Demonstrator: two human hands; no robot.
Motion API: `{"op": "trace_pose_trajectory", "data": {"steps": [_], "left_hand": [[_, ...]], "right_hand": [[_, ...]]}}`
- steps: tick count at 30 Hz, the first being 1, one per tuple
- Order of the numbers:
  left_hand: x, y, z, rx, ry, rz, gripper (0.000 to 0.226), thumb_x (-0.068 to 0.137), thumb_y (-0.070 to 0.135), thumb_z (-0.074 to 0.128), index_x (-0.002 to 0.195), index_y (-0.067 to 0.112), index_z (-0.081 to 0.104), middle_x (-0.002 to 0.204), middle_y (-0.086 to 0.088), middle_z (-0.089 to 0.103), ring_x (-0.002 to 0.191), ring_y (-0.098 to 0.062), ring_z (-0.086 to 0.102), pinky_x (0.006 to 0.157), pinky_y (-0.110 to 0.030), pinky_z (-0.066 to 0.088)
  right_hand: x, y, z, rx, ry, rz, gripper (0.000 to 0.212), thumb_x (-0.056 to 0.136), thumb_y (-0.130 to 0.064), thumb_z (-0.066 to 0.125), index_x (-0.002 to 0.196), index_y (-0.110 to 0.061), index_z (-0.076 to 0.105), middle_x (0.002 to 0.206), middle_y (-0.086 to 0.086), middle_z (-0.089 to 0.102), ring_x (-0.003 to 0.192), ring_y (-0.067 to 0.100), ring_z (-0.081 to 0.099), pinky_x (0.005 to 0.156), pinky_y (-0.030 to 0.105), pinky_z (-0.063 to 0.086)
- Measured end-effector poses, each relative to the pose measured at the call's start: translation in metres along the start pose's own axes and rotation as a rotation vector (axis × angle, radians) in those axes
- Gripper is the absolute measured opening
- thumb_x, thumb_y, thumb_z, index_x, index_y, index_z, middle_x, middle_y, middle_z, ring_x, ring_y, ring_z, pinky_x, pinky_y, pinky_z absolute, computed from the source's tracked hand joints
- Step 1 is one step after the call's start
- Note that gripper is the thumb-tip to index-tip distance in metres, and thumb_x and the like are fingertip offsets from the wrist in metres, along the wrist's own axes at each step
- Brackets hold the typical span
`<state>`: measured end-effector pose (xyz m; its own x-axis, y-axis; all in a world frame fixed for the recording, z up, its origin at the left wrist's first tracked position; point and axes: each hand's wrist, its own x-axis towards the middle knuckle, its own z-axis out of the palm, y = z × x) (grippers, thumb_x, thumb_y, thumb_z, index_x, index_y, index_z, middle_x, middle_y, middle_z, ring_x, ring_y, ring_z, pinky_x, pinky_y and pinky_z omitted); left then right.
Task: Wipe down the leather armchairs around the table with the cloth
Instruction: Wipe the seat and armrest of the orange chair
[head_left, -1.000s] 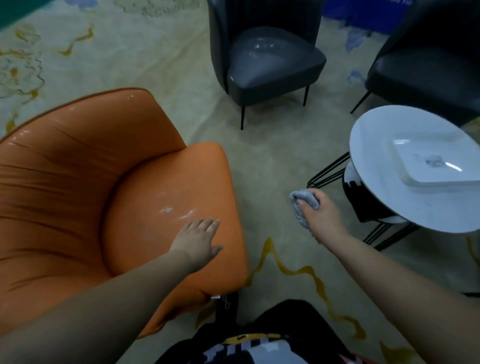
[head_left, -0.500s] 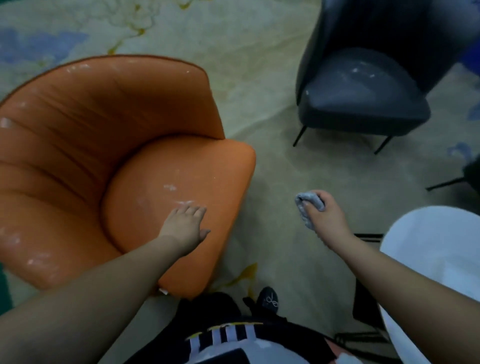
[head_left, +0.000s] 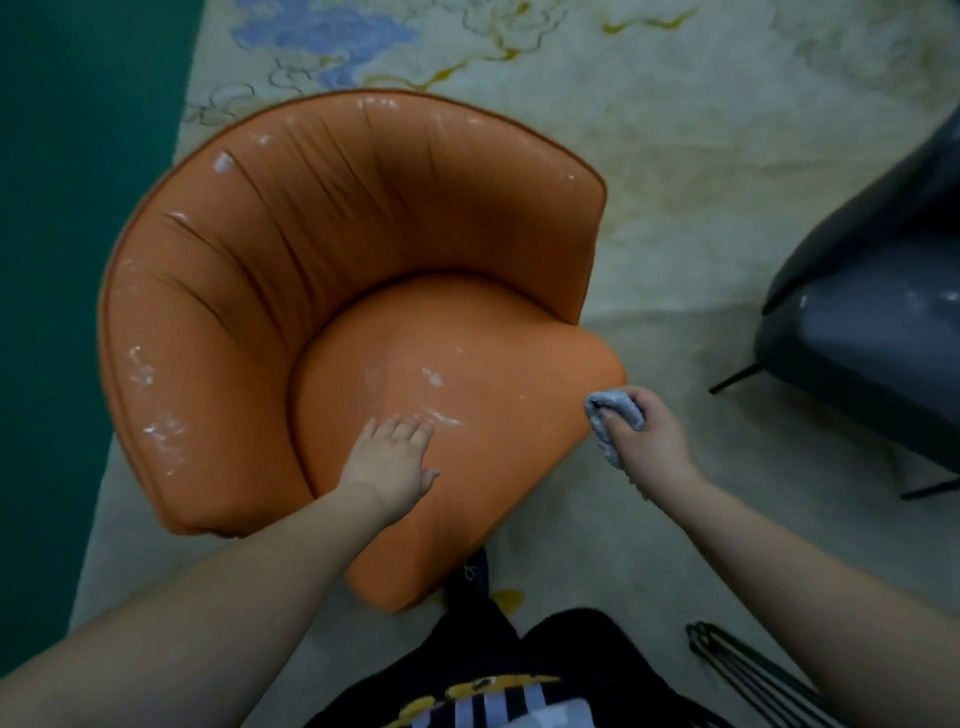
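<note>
Head view. Orange armchair (head_left: 332, 270) taken as landmark; it stands on a pale patterned carpet (head_left: 675, 130), curved back toward the far side, seat cushion toward the person. White smears visible on the seat and along the inner back and side wall.

Left hand (head_left: 392, 462): palm down, flat on the seat cushion near its middle, fingers straight and held close together, thumb out to the side. Fingertips lie just short of a white smear. Holds nothing.

Right hand (head_left: 649, 441): just beside the seat's right front corner, over the carpet. Fingers curled tight round a bunched grey cloth (head_left: 613, 415); the cloth sticks out of the fist toward the chair, at the cushion edge. Contact between cloth and leather cannot be told.

Dark grey armchair (head_left: 872, 353) stands to the right of the orange one, well apart, thin black legs showing. Black wire frame (head_left: 743, 670) lies nearer the person, right of the orange chair's front.
</note>
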<state>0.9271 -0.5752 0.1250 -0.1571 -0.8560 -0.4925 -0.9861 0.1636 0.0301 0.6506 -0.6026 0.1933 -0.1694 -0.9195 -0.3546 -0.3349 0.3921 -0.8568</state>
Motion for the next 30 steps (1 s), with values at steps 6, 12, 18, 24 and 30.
{"op": "trace_pose_trajectory", "data": {"steps": [6, 12, 18, 24, 30], "left_hand": [[0.020, 0.000, 0.002, -0.120, -0.014, -0.123, 0.068, 0.097, 0.055, 0.033, 0.153, 0.024, 0.010, 0.159, 0.001, 0.019, 0.145, -0.021, 0.016, 0.118, -0.042, 0.012], [0.062, 0.005, 0.004, -0.268, -0.017, -0.292, 0.066, 0.098, 0.053, 0.033, 0.153, 0.023, 0.013, 0.159, 0.001, 0.019, 0.145, -0.020, 0.016, 0.119, -0.040, 0.010], [0.099, 0.007, 0.022, -0.439, -0.030, -0.553, 0.065, 0.098, 0.050, 0.034, 0.153, 0.023, 0.013, 0.159, 0.002, 0.018, 0.146, -0.019, 0.013, 0.119, -0.039, 0.009], [0.121, -0.001, 0.062, -0.598, 0.020, -0.740, 0.063, 0.098, 0.045, 0.040, 0.152, 0.024, 0.017, 0.159, 0.004, 0.017, 0.146, -0.018, 0.012, 0.119, -0.037, 0.009], [0.137, -0.029, 0.119, -0.677, 0.007, -0.810, 0.063, 0.097, 0.042, 0.045, 0.152, 0.027, 0.017, 0.160, 0.006, 0.014, 0.147, -0.017, 0.009, 0.119, -0.036, 0.007]], "right_hand": [[0.061, -0.015, 0.013, 0.035, -0.095, 0.001, 0.009, 0.091, -0.008, 0.055, 0.095, -0.012, 0.062, 0.061, 0.001, 0.058, 0.037, 0.002, 0.050, 0.033, 0.013, 0.033], [0.151, -0.003, 0.040, -0.236, -0.306, -0.054, 0.016, 0.089, -0.029, 0.060, 0.105, -0.030, 0.061, 0.077, -0.003, 0.068, 0.054, 0.006, 0.063, 0.045, 0.024, 0.048], [0.228, 0.012, 0.072, -0.419, -0.540, -0.116, 0.025, 0.090, -0.034, 0.060, 0.113, -0.027, 0.056, 0.085, -0.006, 0.066, 0.064, 0.004, 0.062, 0.048, 0.015, 0.042], [0.259, 0.023, 0.133, -0.406, -0.713, -0.194, 0.033, 0.091, -0.024, 0.062, 0.122, -0.029, 0.051, 0.102, -0.009, 0.062, 0.083, 0.001, 0.061, 0.055, 0.006, 0.043], [0.283, 0.044, 0.226, -0.386, -0.784, -0.266, 0.034, 0.091, -0.024, 0.062, 0.123, -0.029, 0.050, 0.106, -0.009, 0.062, 0.090, 0.005, 0.062, 0.069, 0.014, 0.050]]}}
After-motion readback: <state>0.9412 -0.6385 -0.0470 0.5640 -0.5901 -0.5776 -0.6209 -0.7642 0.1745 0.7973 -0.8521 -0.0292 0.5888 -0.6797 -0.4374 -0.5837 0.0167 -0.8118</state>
